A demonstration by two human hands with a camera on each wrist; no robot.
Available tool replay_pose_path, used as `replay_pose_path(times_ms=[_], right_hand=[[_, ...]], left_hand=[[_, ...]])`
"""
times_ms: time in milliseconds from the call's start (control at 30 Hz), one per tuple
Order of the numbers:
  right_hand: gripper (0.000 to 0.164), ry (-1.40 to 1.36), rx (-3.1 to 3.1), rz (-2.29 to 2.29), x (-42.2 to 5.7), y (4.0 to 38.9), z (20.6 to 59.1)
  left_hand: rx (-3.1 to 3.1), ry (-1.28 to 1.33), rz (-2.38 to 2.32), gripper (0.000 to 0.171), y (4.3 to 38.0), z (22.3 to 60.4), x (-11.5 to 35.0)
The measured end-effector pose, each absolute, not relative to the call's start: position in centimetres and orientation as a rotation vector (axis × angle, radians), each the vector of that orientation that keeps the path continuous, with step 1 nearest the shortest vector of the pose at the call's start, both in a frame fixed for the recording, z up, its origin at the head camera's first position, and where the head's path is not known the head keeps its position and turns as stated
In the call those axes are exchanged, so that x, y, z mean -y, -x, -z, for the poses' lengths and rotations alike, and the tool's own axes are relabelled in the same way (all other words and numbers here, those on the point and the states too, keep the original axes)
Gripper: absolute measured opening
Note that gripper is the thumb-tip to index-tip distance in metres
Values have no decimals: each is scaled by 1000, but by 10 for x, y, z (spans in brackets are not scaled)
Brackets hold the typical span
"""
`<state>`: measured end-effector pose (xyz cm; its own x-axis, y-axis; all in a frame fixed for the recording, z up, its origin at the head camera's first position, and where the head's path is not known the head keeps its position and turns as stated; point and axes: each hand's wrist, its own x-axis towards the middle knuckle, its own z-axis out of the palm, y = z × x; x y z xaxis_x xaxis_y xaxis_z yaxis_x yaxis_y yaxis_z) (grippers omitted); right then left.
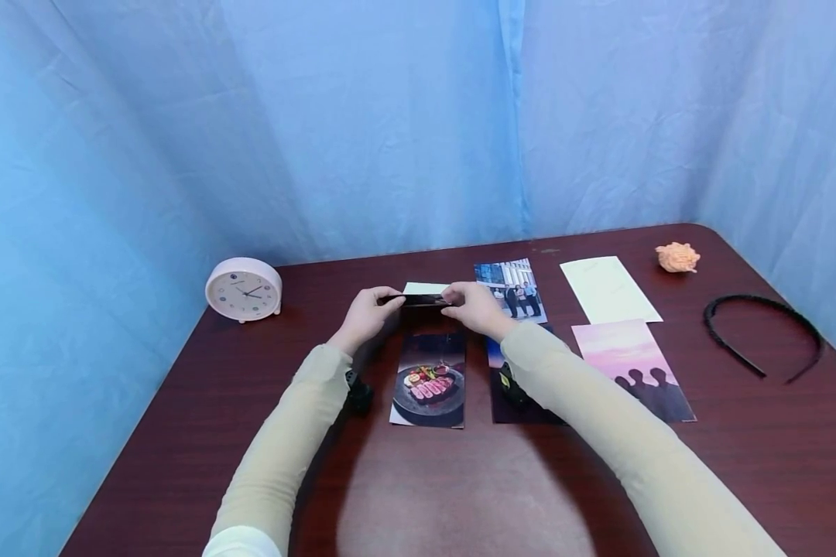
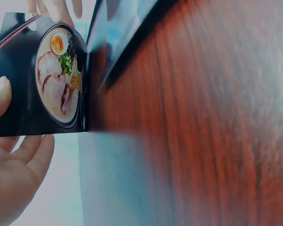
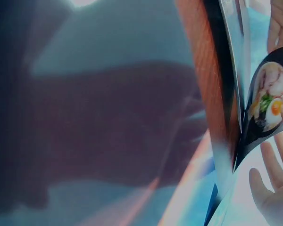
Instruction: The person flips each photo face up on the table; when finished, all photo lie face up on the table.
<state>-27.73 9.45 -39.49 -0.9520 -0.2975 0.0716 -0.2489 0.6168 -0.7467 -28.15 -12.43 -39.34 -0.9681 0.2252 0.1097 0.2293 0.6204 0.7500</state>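
Both hands hold a dark photo print point(image 1: 425, 300) just over the far middle of the table. A ramen bowl with half an egg fills its picture, clear on the ramen photo point(image 2: 61, 77) in the left wrist view. My left hand point(image 1: 368, 316) pinches the left end, thumb on the printed face and fingers behind. The right end is pinched by my right hand point(image 1: 479, 311); in the right wrist view that hand point(image 3: 277, 190) has its thumb at the egg, and the print bends there. Nearer me lies a steak photo point(image 1: 428, 387), flat on the table.
Right of the steak photo, a dark photo point(image 1: 529, 410) is partly under my right forearm. Beyond lie a group photo point(image 1: 519, 288), a white sheet point(image 1: 609, 290) and a pink-sky photo point(image 1: 620, 344). A clock point(image 1: 244, 290), peach flower point(image 1: 677, 257) and black headband point(image 1: 716, 334) stand or lie farther out.
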Motion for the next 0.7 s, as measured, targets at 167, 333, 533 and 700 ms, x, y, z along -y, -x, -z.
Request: replay_pose_path(times_ms=[167,333,533,700], right_hand=[[16,390,-2786,1351,-93,276,393],[16,364,-2806,1386,-93,276,394],[16,414,-2824,1486,-93,277,395],[16,426,-2861,1616,-95,275,388]], left_hand=[[2718,359,1407,21,278,391,125],[2619,331,1490,19,273,390,125],[2457,306,1615,17,270,388,125],[2348,272,1663,27,268,384,120]])
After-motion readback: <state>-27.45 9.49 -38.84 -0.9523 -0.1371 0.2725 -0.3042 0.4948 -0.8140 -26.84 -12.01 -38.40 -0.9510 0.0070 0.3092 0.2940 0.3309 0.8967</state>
